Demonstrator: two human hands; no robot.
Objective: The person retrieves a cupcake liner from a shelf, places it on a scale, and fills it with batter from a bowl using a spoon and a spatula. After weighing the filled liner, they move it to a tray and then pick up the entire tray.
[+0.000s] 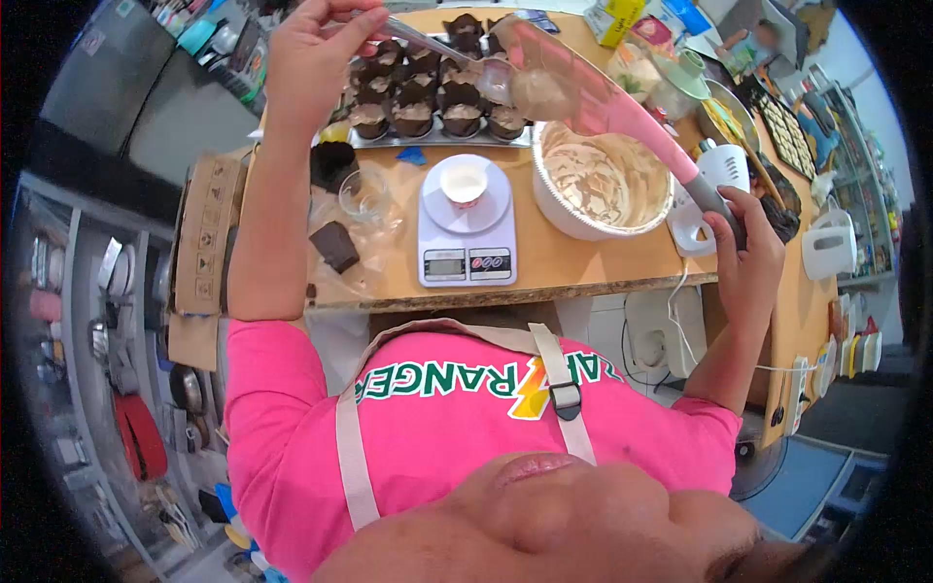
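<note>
My left hand (311,58) is raised over the baking tray (437,139) and grips a metal spoon (457,60). The spoon's bowl meets the batter-coated blade of a pink spatula (583,92). My right hand (748,257) holds that spatula by its grey handle, near the table's right front edge. The tray holds several dark paper cups (413,117), the near ones filled with pale brown batter. A white mixing bowl (554,209) smeared with batter stands below the spatula.
A white kitchen scale (466,255) with a small white cup (465,183) stands at the wooden table's (583,267) front. To its left are a glass (364,194) and a chocolate piece (335,245). A white hand mixer (719,167) and jug (826,243) are on the right.
</note>
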